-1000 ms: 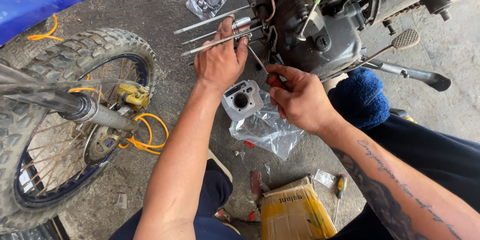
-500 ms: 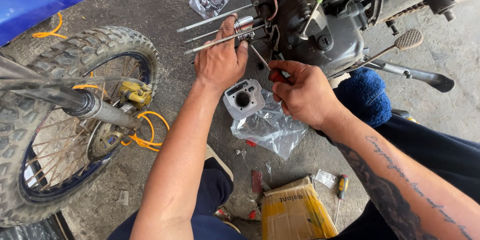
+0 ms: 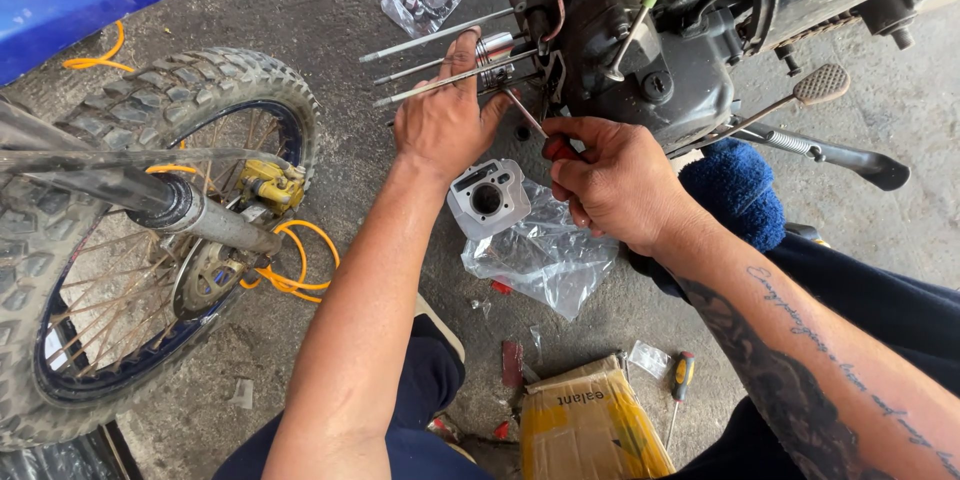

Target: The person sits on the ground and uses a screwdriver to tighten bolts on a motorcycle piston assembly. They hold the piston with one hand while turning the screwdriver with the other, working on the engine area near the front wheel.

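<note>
A stained concrete floor [image 3: 330, 0] carries a stripped motorcycle engine [image 3: 640, 50]. The piston [image 3: 493, 47] is steadied among the bare cylinder studs [image 3: 440, 35] by the left hand [image 3: 440, 125], fingers curled. A red-handled screwdriver [image 3: 545, 135] is pinched by the right hand [image 3: 615, 180]. The cylinder [image 3: 487, 198] is not yet fitted; it lies on clear plastic between the forearms.
</note>
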